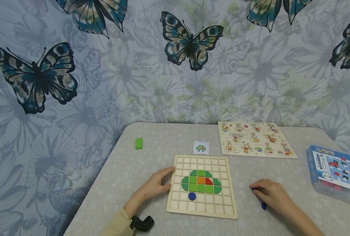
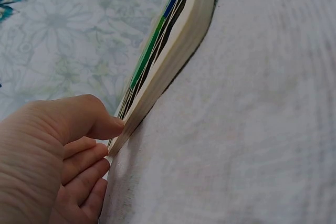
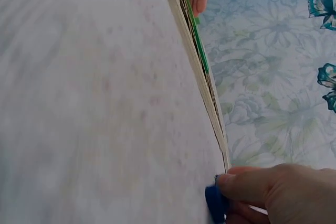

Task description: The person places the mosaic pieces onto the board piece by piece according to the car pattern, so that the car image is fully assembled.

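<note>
A wooden grid board (image 1: 202, 209) lies on the table. Green, orange and red tiles make a rounded shape in its cells, and a blue round piece (image 1: 192, 196) sits below them. My left hand (image 1: 151, 186) touches the board's left edge with thumb and fingertips, the fingers fairly straight. To the right of the board, my right hand (image 1: 270, 193) pinches a small blue piece (image 1: 253, 189) low over the tabletop, mostly hidden by the fingers. Another blue piece (image 1: 263, 206) shows just under that hand; in the right wrist view, blue (image 3: 214, 203) appears beside the thumb.
Behind the board lies a small picture card (image 1: 201, 147). A larger wooden picture board (image 1: 255, 139) is at the back right, and a blue-lidded plastic box (image 1: 334, 173) stands at the far right. A green block (image 1: 138, 143) lies at the back left. The patterned wall borders the table.
</note>
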Motion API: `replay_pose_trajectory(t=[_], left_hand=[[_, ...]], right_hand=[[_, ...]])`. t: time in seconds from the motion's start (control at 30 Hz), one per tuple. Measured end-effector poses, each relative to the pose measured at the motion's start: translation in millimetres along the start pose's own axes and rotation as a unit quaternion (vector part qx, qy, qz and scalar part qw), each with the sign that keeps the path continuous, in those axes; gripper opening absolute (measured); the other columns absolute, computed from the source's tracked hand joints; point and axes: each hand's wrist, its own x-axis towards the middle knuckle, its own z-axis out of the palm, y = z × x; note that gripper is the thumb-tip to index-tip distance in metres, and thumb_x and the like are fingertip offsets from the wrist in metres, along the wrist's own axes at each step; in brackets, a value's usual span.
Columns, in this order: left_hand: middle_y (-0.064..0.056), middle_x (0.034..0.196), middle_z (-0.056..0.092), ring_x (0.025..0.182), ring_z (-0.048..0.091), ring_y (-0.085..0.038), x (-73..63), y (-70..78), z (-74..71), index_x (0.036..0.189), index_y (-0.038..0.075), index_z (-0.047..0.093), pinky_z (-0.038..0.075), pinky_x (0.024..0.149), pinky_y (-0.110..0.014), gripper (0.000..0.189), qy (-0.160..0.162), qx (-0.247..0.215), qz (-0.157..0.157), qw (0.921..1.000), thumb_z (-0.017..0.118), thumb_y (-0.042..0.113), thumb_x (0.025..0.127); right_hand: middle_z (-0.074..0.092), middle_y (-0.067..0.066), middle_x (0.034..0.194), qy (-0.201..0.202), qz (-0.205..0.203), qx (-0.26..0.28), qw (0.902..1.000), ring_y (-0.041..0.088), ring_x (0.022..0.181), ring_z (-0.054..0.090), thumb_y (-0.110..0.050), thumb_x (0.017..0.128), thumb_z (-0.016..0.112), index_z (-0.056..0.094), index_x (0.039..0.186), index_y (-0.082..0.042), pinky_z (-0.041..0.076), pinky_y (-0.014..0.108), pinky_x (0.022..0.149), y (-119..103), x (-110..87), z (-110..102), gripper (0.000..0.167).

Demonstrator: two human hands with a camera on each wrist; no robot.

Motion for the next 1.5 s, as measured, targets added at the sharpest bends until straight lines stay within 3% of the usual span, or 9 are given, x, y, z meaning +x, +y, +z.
replay_pose_trajectory(t=[0.13,0.27,0.43,0.6,0.9,1.13,1.5], left_hand=[[-0.015,0.144,0.039,0.134,0.032,-0.031,-0.2,0.2,-3.0,0.144,0.001,0.037,0.029,0.107,-0.049,0.064,0.004,0.005,0.004,1.0000,0.063,0.007,0.085],[-0.015,0.144,0.040,0.134,0.033,-0.031,0.2,1.4,-5.1,0.143,0.001,0.038,0.029,0.106,-0.049,0.064,0.006,0.010,0.007,0.9999,0.063,0.007,0.084],[-0.013,0.145,0.039,0.135,0.032,-0.029,3.2,3.3,-4.6,0.144,0.003,0.038,0.028,0.107,-0.048,0.063,-0.001,0.011,0.002,0.9999,0.062,0.008,0.086],[-0.014,0.144,0.039,0.134,0.032,-0.030,5.9,5.1,-2.8,0.144,0.002,0.037,0.028,0.107,-0.048,0.064,-0.002,0.005,0.008,1.0000,0.062,0.008,0.085],[-0.015,0.144,0.040,0.134,0.033,-0.031,5.2,6.1,0.0,0.143,0.002,0.038,0.028,0.107,-0.049,0.062,-0.005,-0.005,0.012,0.9999,0.062,0.007,0.086],[-0.015,0.144,0.040,0.134,0.033,-0.031,4.2,4.9,-0.1,0.143,0.002,0.038,0.028,0.107,-0.049,0.063,-0.003,-0.002,0.006,1.0000,0.062,0.007,0.085],[-0.016,0.143,0.040,0.133,0.033,-0.032,1.7,3.2,-0.4,0.143,0.002,0.038,0.029,0.106,-0.050,0.062,-0.003,-0.010,0.007,0.9999,0.063,0.009,0.087]], right_hand=[[0.066,-0.009,0.082,0.021,0.018,0.039,0.9989,0.007,0.072,0.062,-0.001,0.072,0.079,0.073,0.089,-0.012,0.053,0.025,0.061,-14.0,10.4,1.7,0.021],[0.066,-0.009,0.085,0.024,0.032,0.089,0.9952,0.008,0.073,0.063,-0.001,0.075,0.076,0.072,0.093,-0.010,0.053,0.025,0.062,-41.9,24.7,0.2,0.020],[0.066,-0.006,0.086,0.020,-0.028,0.150,0.9881,0.005,0.075,0.060,0.001,0.076,0.075,0.072,0.092,-0.008,0.053,0.027,0.064,-78.5,38.5,8.4,0.019],[0.064,-0.005,0.089,-0.027,-0.077,0.199,0.9766,0.003,0.077,0.058,-0.001,0.080,0.072,0.070,0.094,-0.010,0.053,0.026,0.064,-99.4,42.2,29.2,0.016],[0.061,-0.007,0.091,-0.052,-0.091,0.217,0.9705,0.002,0.077,0.056,-0.002,0.080,0.072,0.069,0.092,-0.012,0.051,0.019,0.064,-106.7,34.0,56.0,0.016],[0.061,-0.007,0.090,-0.026,-0.132,0.200,0.9705,0.002,0.076,0.054,0.002,0.077,0.074,0.069,0.091,-0.012,0.050,0.017,0.062,-106.9,33.8,60.6,0.020],[0.063,-0.010,0.091,-0.008,-0.151,0.164,0.9747,0.007,0.086,0.059,0.000,0.076,0.074,0.071,0.087,-0.016,0.052,0.023,0.070,-106.4,34.4,59.9,0.020]])
